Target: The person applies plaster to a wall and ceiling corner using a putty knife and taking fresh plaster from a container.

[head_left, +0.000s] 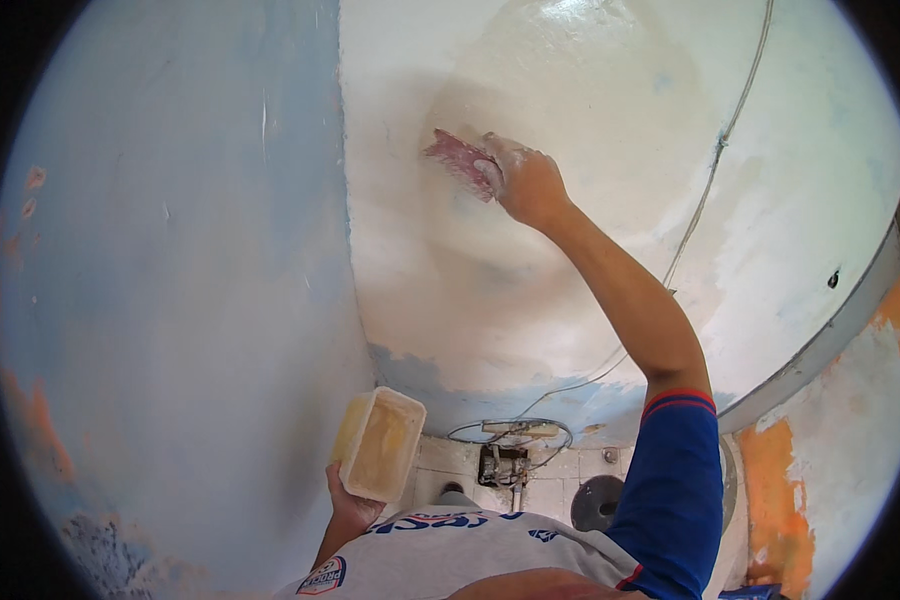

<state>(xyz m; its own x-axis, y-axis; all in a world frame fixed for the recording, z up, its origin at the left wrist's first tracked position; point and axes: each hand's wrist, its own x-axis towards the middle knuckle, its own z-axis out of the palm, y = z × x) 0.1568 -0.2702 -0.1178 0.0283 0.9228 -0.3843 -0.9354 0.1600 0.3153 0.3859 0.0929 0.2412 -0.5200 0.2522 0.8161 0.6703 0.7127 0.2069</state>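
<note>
My right hand (525, 180) grips a flat, reddish-pink spreading tool (460, 158) smeared with white material, against the off-white plastered wall (570, 90), on a darker, damp-looking patch. My right arm reaches up from the lower right. At the lower left, my left hand (355, 500) holds a cream rectangular plastic tub (390, 440) from its underside and near side, tilted, with pale residue inside. The tub is close to the inner corner where the blue-stained side wall (170, 250) meets the off-white wall.
A thin cable (715, 160) runs down the off-white wall to looped wires and pipe fittings (500, 462) near the tiled floor (445, 458). A dark round object (595, 505) sits by my right side. An edge and an orange-patched wall (770, 470) lie at the right.
</note>
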